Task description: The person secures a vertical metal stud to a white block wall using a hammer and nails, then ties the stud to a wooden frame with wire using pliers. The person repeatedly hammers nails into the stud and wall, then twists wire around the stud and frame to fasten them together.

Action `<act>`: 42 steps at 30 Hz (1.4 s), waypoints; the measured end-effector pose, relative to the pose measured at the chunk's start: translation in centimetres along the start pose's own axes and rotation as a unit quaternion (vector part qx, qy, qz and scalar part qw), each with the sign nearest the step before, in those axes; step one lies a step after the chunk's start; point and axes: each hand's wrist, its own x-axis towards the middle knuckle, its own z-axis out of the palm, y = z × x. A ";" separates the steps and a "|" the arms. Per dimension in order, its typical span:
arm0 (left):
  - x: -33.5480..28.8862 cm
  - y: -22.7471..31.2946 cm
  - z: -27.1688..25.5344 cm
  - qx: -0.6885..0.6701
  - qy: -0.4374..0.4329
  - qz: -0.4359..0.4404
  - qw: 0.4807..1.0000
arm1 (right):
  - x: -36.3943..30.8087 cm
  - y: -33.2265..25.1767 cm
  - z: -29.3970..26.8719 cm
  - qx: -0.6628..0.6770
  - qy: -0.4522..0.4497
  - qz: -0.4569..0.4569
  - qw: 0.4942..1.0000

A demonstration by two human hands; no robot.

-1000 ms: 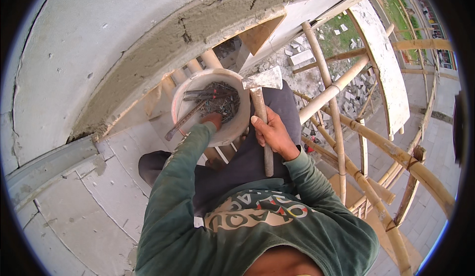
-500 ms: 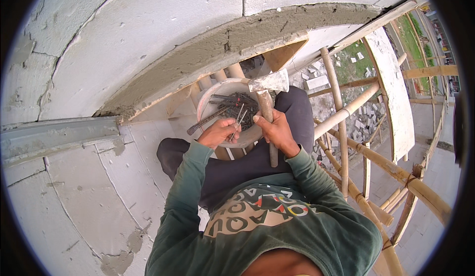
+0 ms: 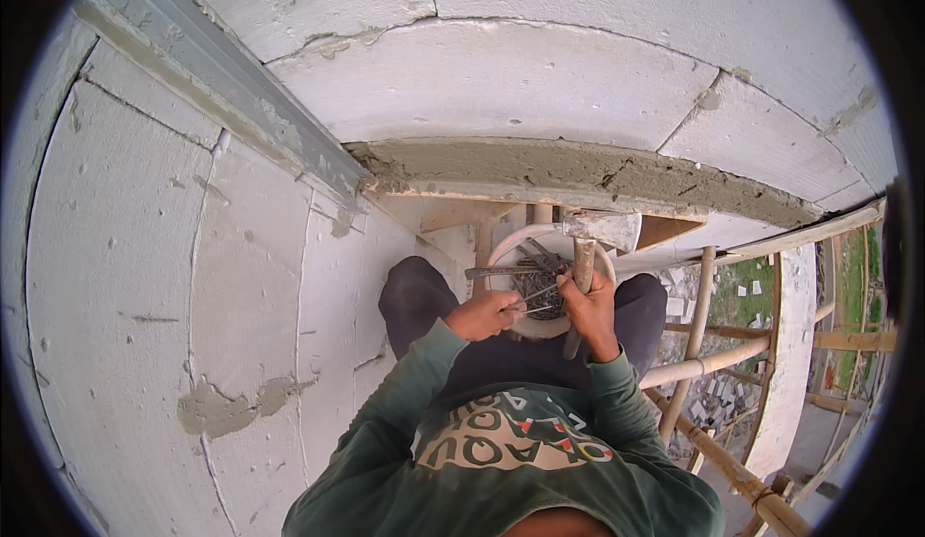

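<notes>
Head view showed our left hand (image 3: 485, 315) pinching nails (image 3: 541, 293) by the bucket (image 3: 544, 328), while our right hand (image 3: 591, 310) wrapped firmly round the handle (image 3: 584, 260) of the hatchet (image 3: 611, 231).

A round pale bucket (image 3: 547, 328) holds a heap of dark nails (image 3: 530, 288); a long bar-like tool (image 3: 495, 271) lies over them, its end jutting past the left rim; what the bucket itself stands on is hidden
</notes>
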 end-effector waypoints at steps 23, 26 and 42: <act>0.1 5.9 -5.9 -0.456 0.479 0.342 0.668 | 1.5 -4.8 12.9 -0.026 -0.003 -0.265 0.964; 1.6 5.1 -13.7 0.059 0.779 0.317 0.538 | 1.2 -4.9 12.0 -0.096 -0.038 -0.283 0.954; 7.0 3.4 -22.8 0.154 0.899 0.182 0.368 | -0.7 -6.7 12.6 -0.271 -0.171 -0.329 0.888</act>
